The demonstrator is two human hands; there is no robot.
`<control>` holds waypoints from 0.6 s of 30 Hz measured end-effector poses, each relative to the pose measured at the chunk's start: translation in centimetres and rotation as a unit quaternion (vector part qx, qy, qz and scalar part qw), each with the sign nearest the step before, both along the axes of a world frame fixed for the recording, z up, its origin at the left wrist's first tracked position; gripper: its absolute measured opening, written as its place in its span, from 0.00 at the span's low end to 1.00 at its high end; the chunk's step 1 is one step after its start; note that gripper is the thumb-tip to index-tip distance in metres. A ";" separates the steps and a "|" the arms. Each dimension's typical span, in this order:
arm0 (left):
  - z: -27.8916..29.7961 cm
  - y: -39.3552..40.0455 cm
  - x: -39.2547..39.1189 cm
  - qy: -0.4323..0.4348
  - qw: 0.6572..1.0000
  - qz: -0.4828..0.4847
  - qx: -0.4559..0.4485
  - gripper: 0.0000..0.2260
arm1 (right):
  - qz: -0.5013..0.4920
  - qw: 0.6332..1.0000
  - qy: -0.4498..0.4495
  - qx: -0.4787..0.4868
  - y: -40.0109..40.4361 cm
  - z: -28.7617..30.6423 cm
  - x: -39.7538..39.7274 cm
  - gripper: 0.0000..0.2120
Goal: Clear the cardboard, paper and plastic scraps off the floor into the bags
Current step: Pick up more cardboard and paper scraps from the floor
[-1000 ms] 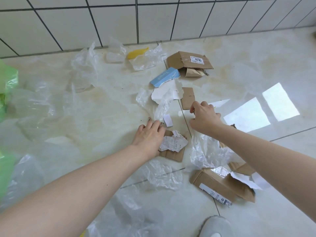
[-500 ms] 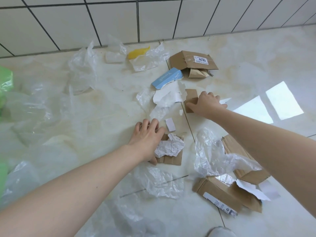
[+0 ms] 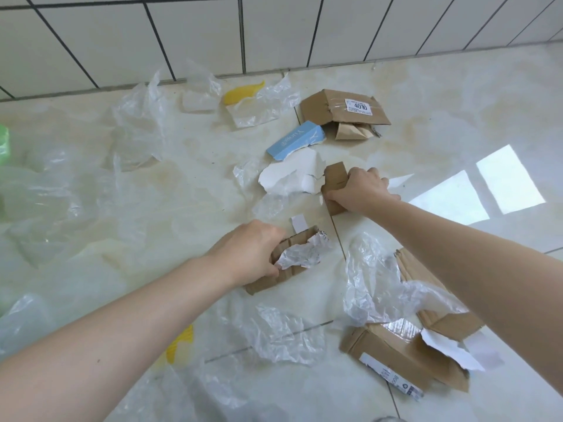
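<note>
The left hand grips a folded cardboard piece holding crumpled paper, mid-floor. The right hand closes on a small cardboard strip beside torn white paper. Clear plastic scraps lie scattered across the floor. A labelled box sits near the wall edge; a torn box sits toward the near right corner.

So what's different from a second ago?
The right hand reached forward and closed on the small cardboard piece. The left hand went from resting flat to a grip on the cardboard with crumpled paper, tilting it up. The labelled box and blue carton stayed put.
</note>
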State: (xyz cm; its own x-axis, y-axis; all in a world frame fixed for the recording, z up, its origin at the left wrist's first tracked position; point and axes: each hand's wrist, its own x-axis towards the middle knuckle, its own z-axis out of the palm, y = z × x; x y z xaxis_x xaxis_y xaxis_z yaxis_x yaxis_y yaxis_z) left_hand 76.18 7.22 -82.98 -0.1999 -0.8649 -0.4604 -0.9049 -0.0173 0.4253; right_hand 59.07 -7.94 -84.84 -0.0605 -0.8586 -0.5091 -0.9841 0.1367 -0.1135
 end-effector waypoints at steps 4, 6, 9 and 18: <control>1.1 0.5 -0.2 0.039 0.998 -0.038 0.037 0.10 | -0.022 0.998 -0.059 -0.001 0.4 -0.1 -1.1 0.11; 1.6 0.6 -0.2 0.053 0.998 -0.032 0.026 0.09 | -0.031 0.996 -0.080 -0.010 0.8 -0.1 -1.5 0.08; 2.3 0.0 -0.2 0.092 0.996 0.014 -0.005 0.07 | -0.023 0.996 -0.083 -0.022 1.5 0.3 -2.1 0.05; -0.5 -5.0 -2.8 -0.139 0.968 -0.199 -0.057 0.11 | -0.010 0.992 -0.103 -0.065 1.9 0.9 -3.0 0.10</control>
